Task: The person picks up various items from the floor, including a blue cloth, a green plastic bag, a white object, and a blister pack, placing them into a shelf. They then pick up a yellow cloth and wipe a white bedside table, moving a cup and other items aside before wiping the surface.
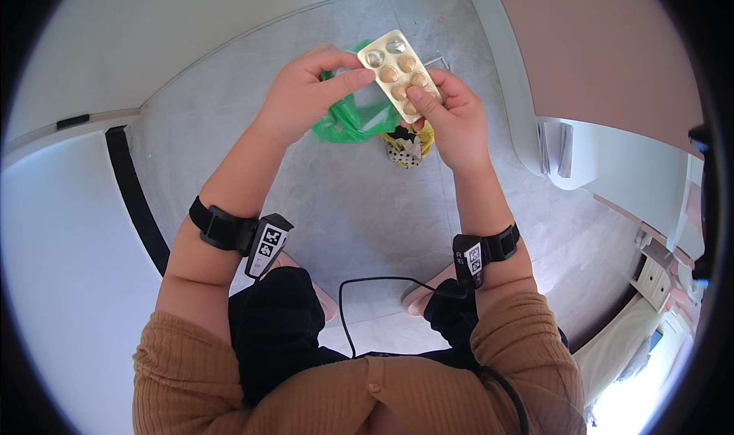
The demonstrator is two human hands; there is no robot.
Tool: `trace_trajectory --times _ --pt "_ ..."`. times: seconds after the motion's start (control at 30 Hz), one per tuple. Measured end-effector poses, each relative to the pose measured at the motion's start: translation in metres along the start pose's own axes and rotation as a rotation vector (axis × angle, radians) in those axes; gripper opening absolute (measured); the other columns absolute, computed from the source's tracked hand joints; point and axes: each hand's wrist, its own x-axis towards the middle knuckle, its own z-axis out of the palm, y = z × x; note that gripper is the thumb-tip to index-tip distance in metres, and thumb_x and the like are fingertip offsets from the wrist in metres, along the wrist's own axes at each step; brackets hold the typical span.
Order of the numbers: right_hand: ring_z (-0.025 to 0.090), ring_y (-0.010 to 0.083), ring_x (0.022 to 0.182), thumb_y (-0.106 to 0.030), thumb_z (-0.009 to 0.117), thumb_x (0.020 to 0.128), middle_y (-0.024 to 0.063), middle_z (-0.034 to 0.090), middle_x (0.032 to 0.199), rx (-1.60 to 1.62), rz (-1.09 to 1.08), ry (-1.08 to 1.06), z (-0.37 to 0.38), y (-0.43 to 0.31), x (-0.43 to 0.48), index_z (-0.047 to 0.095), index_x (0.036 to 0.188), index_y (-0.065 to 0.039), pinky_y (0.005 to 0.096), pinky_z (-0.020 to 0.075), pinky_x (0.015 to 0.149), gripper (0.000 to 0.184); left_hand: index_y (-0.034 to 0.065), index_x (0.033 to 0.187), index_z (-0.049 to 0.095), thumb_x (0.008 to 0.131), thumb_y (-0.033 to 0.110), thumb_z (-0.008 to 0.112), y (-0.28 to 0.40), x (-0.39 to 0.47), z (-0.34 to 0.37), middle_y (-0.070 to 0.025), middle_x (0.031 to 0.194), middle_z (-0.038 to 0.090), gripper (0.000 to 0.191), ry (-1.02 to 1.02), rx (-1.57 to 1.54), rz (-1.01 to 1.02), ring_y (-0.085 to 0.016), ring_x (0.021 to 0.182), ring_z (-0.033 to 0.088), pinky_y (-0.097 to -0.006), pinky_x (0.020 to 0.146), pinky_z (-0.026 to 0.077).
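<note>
A blister pack of round tan tablets [390, 75] is held up in front of me, tilted, its clear bubbles facing me. The two bubbles at its far end look emptied and crumpled; the ones nearer my right hand hold tablets. My right hand [459, 117] grips the near right end, with the thumb across the front over some bubbles. With thumb and forefinger, my left hand [318, 88] pinches the far left edge. Beyond and below the pack is a green plastic bag [350, 122], partly hidden by the hands. A yellow bundle with black-dotted white material [406, 151] shows beneath my right hand.
Grey tiled floor [355, 217] lies below. A white panel [74, 205] stands to the left, and a white and pink desk-like unit [608, 51] to the right. A black cable [375, 278] loops between my forearms, which wear strapped trackers. Small pink bits lie on the far floor.
</note>
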Motion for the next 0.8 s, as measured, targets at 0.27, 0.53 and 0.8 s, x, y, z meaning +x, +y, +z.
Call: trace_trajectory --times 0.27,0.53,0.8 --pt "0.057 0.0091 0.069 0.0 0.062 0.076 0.0034 0.061 0.082 -0.198 -0.232 0.165 0.001 -0.007 -0.008 0.059 0.089 -0.003 0.0203 0.0473 0.06 0.014 0.0056 0.088 0.067 0.076 0.016 0.067 0.01 0.0 0.003 0.003 0.073 0.044 0.016 -0.005 0.076 0.126 -0.007 0.07 0.041 -0.021 0.06 0.035" --pt "0.06 0.0228 0.09 0.013 0.056 0.066 0.0127 0.06 0.103 -0.605 -0.89 0.314 -0.016 -0.01 -0.008 0.059 0.08 -0.003 0.028 0.0494 0.076 0.021 0.0004 0.088 0.063 0.078 0.007 0.059 0.015 -0.004 0.003 0.0016 0.079 0.046 0.012 -0.234 -0.142 0.107 -0.009 0.075 0.042 -0.0224 0.065 0.034" --pt "0.059 0.0236 0.095 0.014 0.055 0.065 0.013 0.06 0.104 -0.613 -0.945 0.291 -0.014 -0.018 -0.013 0.059 0.077 -0.003 0.0283 0.0488 0.078 0.021 0.0001 0.079 0.061 0.079 0.009 0.059 0.019 -0.006 0.005 0.0016 0.075 0.044 0.009 -0.262 -0.121 0.124 -0.008 0.071 0.04 -0.0226 0.063 0.032"
